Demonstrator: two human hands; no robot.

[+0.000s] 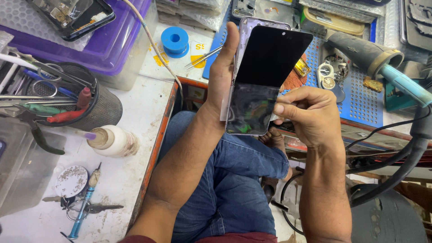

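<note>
The phone (pixel 258 78) stood upright between both hands above the lap, long axis running away from the person, its dark screen panel (pixel 272 56) lifted from the frame at the top. The left hand (pixel 220 78) gripped the left edge, fingers closed round the back. The right hand (pixel 308 114) pinched the lower right edge and was equally near. On the table (pixel 130 117), a mesh cup (pixel 105 108) held scissors, pliers and screwdrivers; a purple tray (pixel 121 42) carried another opened phone (pixel 72 15).

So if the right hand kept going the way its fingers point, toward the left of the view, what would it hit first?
The right hand points leftward at the phone, and its fingertips already seem to touch the dark screen's lower half. Beyond that lies the left hand gripping the phone's far edge, though depth is hard to judge.
</note>
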